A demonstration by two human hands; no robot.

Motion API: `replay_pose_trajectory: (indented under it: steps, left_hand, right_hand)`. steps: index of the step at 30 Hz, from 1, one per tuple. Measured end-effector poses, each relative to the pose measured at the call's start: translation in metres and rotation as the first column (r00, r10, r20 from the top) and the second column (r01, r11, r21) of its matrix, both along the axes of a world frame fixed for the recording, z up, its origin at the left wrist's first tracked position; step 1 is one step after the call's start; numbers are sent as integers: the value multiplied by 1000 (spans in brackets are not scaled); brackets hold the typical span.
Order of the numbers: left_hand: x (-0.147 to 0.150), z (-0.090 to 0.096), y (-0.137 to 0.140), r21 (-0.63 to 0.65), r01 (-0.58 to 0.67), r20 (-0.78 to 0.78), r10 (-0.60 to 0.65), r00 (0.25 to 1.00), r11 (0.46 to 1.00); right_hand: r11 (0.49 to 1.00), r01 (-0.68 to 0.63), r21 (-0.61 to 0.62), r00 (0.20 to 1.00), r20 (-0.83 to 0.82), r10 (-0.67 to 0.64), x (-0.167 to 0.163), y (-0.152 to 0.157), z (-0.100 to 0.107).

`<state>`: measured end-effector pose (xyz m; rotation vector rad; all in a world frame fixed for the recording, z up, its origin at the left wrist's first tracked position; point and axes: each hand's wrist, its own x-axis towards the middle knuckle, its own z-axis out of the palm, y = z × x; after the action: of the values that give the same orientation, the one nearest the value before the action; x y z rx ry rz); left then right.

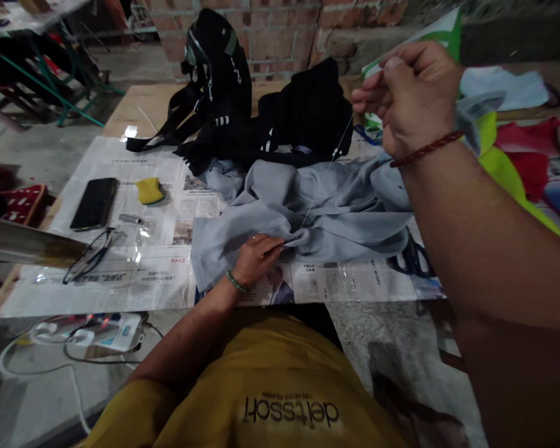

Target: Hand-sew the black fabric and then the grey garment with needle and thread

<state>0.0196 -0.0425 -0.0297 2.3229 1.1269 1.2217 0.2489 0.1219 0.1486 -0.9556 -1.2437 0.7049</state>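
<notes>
A grey garment (350, 230) lies bunched on the newspaper in front of me. My left hand (261, 258) pinches a fold of this cloth near its front edge. Raised high at the right, my right hand (413, 90) has its fingers closed on a thin pale thread (326, 171). The thread runs taut from the pinched fold up to those fingers. Whether a needle is between them is too small to make out. Partly under the garment's right end are dark blue scissors (413, 260).
Newspaper (135, 249) covers the table. At left lie a black phone (94, 204), a yellow sponge (149, 190), a small grey cylinder (130, 219) and glasses (91, 255). Behind are a black bag (231, 74) and black cloth (308, 112). A power strip (121, 331) sits below the table edge.
</notes>
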Motion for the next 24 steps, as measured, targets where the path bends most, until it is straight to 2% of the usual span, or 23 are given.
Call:
replay_pose_trajectory:
  steps: [7, 15, 19, 22, 23, 24]
  left_hand:
    - [0, 0, 0, 4, 5, -28, -5, 1000, 1000]
    - [0, -1, 0, 13, 8, -22, -7, 1000, 1000]
    - [0, 2, -1, -2, 13, -36, -13, 999, 1000]
    - [0, 4, -2, 2, 14, -21, -14, 1000, 1000]
    - [0, 5, -2, 9, 8, -14, -8, 1000, 1000]
    - [0, 6, -2, 16, -2, -7, 2, 1000, 1000]
  right_hand:
    - [997, 40, 61, 999, 20, -42, 1, 1, 3]
    - [986, 59, 156, 996, 56, -68, 9, 7, 28]
    - [986, 35, 165, 996, 79, -49, 8, 6, 23]
    - [993, -33, 109, 958, 285, 1, -3, -17, 2]
    - [995, -74, 64, 900, 434, 39, -6, -29, -8]
    - [991, -111, 75, 798, 601, 44, -10, -42, -20]
